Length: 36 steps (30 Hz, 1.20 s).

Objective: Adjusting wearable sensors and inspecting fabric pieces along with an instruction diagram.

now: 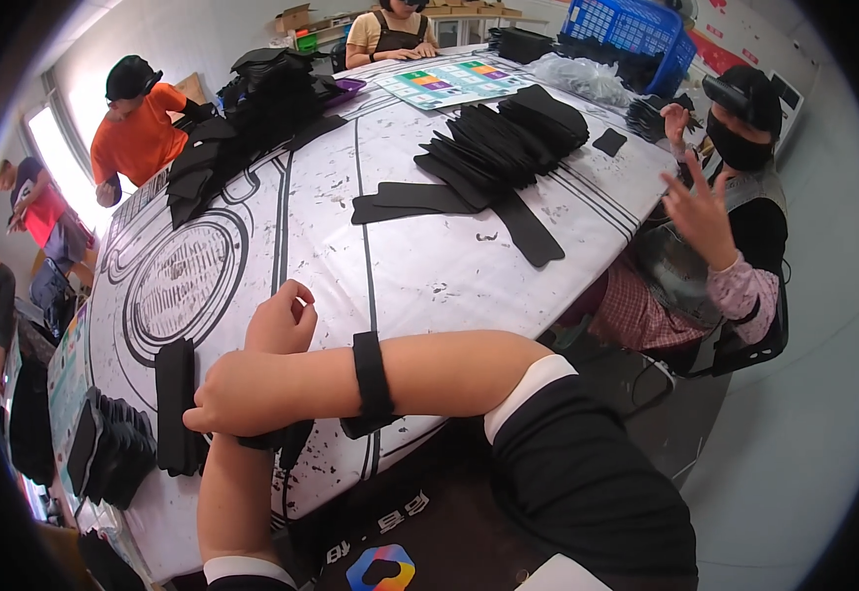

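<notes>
My right forearm reaches across from the right. My right hand is closed over my left wrist, on a black wrist strap whose dark parts show just below it. Much of that strap is hidden. Beyond it my left hand hovers over the white table, its fingers loosely curled with a gap between them, holding nothing. Another black strap circles my right wrist, with a dark piece hanging beneath. Beside my right hand lies a narrow stack of black flat pieces.
The table bears a fanned pile of black pieces, a taller black pile, a printed sheet and a blue basket. More black pieces lie at left. People sit or stand around; one at right raises both hands.
</notes>
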Motion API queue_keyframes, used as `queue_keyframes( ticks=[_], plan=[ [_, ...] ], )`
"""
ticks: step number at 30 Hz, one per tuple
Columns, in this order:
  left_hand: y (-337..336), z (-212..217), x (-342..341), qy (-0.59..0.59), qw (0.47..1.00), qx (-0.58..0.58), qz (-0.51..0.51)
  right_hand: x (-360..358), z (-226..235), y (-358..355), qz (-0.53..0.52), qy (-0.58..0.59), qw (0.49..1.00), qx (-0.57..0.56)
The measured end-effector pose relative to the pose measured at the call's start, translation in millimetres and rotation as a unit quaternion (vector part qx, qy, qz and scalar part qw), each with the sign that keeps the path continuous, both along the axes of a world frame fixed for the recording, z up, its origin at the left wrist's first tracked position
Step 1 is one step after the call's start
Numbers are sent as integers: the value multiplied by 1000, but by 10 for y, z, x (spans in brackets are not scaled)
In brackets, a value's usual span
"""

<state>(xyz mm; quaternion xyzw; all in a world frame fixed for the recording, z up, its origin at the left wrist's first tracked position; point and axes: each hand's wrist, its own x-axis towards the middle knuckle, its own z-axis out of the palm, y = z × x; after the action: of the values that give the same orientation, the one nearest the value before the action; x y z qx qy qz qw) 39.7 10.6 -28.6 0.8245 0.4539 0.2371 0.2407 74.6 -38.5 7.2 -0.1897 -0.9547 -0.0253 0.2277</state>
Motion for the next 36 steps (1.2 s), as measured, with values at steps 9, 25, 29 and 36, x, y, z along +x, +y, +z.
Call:
queue_keyframes(
  ticks=[9, 25, 29, 36],
  plan=[
    [-52, 9, -21, 65, 995, 70, 1, -139, -125, -23, -51, 67, 994, 76],
    [-28, -59, 26, 100, 951, 292, -38, -348, -170, -117, -160, 178, 970, -46],
    [0, -91, -41, 142, 929, 339, -49, -413, -109, -121, -160, 205, 962, -79],
    [-42, -318, 146, 222, 882, 384, -162, -414, -109, 193, -173, 186, 952, -171]
  ],
)
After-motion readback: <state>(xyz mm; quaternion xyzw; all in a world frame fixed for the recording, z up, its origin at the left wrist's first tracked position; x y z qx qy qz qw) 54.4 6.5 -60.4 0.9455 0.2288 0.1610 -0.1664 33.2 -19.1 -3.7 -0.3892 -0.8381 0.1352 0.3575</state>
